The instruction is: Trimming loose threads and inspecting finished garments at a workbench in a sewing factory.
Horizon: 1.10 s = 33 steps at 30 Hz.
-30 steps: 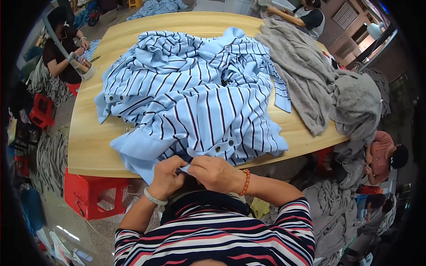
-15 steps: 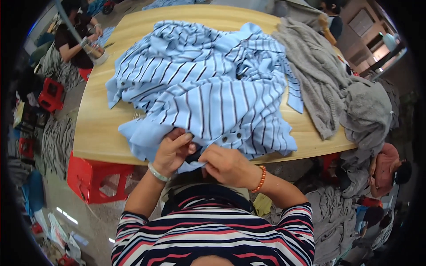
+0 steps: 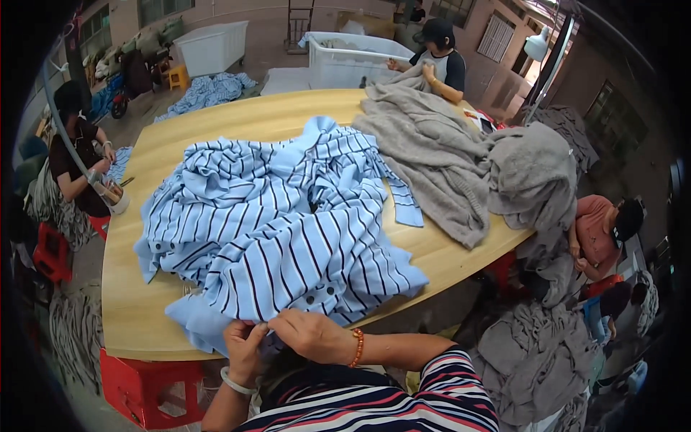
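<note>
A heap of light blue knit garments with dark and white stripes (image 3: 288, 255) lies across the table (image 3: 155, 335). At the table's near edge, my left hand (image 3: 245, 348) pinches the hem of the nearest striped garment between thumb and finger. My right hand (image 3: 311, 335) is closed on the same hem, just right of the left, and the fingertips nearly meet. Dark round buttons (image 3: 311, 298) show on the cloth above my right hand. Whether a small tool or thread is between my fingers cannot be seen.
Grey knit garments (image 3: 425, 151) cover the table's right side and hang over its edge. A red stool (image 3: 147, 385) stands below the near left corner. Co-workers sit left (image 3: 75, 155), far right (image 3: 443, 61) and right (image 3: 597, 234). A white bin (image 3: 349, 65) stands behind.
The view has tilted up and turned, so the table appears lower and more of the room shows. My hands have come closer together along the garment's hem.
</note>
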{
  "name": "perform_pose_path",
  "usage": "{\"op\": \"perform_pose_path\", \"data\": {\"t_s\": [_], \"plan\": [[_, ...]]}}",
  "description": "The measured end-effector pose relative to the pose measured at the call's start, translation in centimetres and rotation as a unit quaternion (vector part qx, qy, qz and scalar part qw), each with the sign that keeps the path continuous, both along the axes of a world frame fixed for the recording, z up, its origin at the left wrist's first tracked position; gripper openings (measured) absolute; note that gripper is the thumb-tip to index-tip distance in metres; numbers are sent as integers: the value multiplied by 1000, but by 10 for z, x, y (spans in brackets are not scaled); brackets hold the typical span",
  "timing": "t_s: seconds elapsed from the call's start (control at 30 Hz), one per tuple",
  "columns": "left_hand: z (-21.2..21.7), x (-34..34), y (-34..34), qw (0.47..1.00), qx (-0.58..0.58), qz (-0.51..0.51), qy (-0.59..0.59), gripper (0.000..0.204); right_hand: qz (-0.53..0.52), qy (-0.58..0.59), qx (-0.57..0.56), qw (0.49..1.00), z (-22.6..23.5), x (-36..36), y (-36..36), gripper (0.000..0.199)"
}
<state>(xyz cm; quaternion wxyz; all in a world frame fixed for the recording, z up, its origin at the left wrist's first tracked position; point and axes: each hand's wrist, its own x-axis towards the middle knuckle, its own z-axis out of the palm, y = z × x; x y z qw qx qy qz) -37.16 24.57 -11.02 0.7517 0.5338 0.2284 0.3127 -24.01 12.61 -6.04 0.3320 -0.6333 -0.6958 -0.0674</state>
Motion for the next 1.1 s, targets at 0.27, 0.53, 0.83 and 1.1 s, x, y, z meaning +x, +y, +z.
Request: {"op": "perform_pose_path", "data": {"t_s": [0.27,0.53,0.83,1.1], "plan": [[3,-3,3,994,95,-44,37,7,1,-8,-12,1000,-3,5,0,32],[25,4,8,900,417,-65,105,17,12,-18,-85,996,-8,18,5,27],[-3,5,8,891,433,-64,123,6,33,46,-169,984,-18,16,-1,57],[0,10,23,877,460,-86,111,9,77,56,-116,989,-25,36,12,34]]}}
